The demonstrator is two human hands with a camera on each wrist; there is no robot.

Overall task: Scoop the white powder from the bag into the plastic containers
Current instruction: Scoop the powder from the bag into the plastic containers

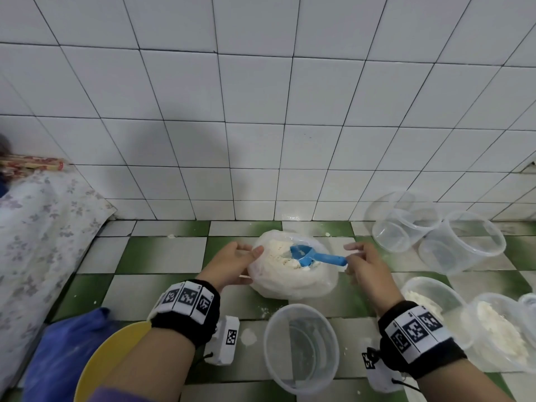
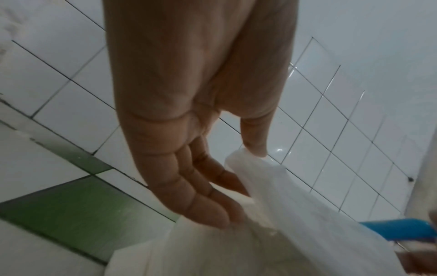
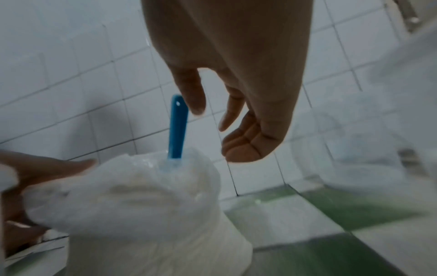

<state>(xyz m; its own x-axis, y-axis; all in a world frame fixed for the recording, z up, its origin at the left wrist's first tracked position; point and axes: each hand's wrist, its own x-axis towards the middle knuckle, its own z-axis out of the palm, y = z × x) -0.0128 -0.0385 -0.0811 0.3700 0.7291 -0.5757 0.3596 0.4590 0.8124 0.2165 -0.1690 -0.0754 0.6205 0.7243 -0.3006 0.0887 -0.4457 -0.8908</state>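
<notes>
Steadying bag (image 1: 293, 274) of white powder (image 1: 280, 256) on green-checked table (image 1: 139, 256), left hand (image 1: 236, 264) pinches rim, keeping mouth open. Right hand (image 1: 362, 264), fingers relaxed, holds nothing, beside handle of blue scoop (image 1: 313, 256) resting in powder. Empty container (image 1: 301, 346) waits nearest.

Yellow bowl (image 1: 111, 349): we see it cut by the bottom edge, partly behind the left forearm. Scoop (image 1: 311, 256): bowl half buried in powder. Right-wrist containers (image 3: 354, 130): blurred.

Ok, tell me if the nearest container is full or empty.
Empty: the nearest container shows its bare clear bottom, no powder inside.
</notes>
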